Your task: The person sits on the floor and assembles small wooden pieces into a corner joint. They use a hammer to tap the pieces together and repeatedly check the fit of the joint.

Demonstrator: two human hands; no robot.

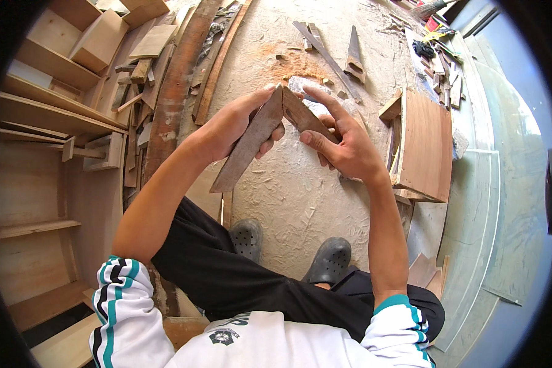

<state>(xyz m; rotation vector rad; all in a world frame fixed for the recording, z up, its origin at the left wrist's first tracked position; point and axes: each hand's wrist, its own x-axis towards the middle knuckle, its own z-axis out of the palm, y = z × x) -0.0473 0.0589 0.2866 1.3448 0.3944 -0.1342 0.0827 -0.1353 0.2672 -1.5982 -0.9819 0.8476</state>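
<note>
one left strip (246,150) and one right strip (302,116) of wood are held left of the wooden box (426,147), their far ends meeting at an angle. the left strip is wrapped by the closed left hand (226,127); the right strip is clasped by the partly closed right hand (352,144). beyond the box, to its left, a handsaw (354,60) is laid.

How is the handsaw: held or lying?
Lying: the handsaw rests on the floor, beyond the right hand, which grips a wooden strip.
</note>
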